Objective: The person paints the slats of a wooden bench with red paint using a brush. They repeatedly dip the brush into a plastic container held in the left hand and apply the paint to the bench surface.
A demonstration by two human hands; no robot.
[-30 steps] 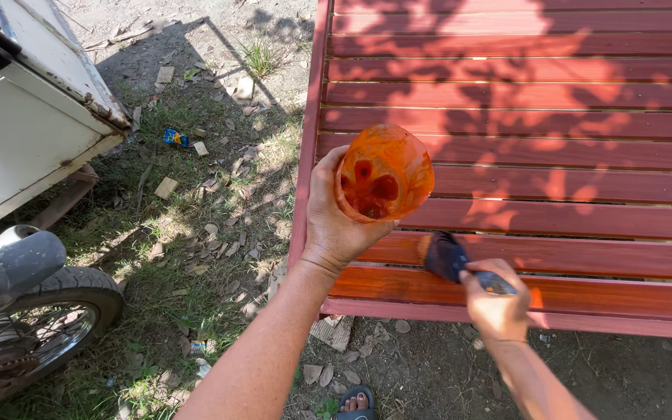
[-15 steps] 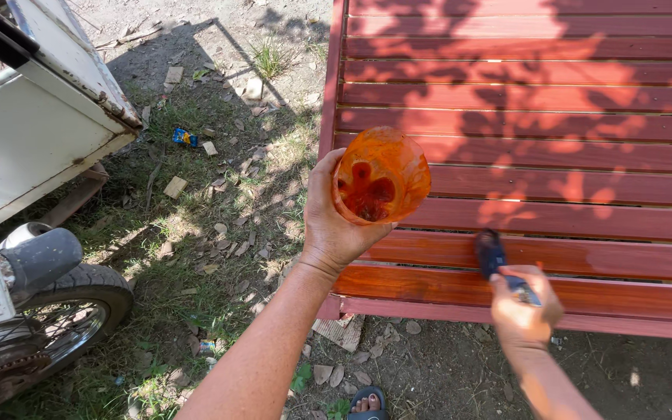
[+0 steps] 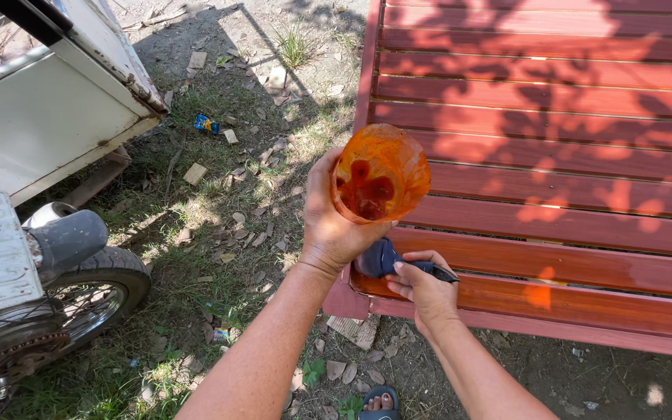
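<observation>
Head view: left hand (image 3: 336, 225) wraps an orange-stained cup (image 3: 380, 173), held just above the right hand (image 3: 423, 292), which is closed on a dark brush (image 3: 386, 259), seemingly touching the red slatted bench (image 3: 569, 117) at its near corner.

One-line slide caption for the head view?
Left hand holds orange cup; right hand brushes red slatted bench.

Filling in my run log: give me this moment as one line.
left hand: holds orange cup | right hand: presses brush on bench slat | slat glossy
</observation>
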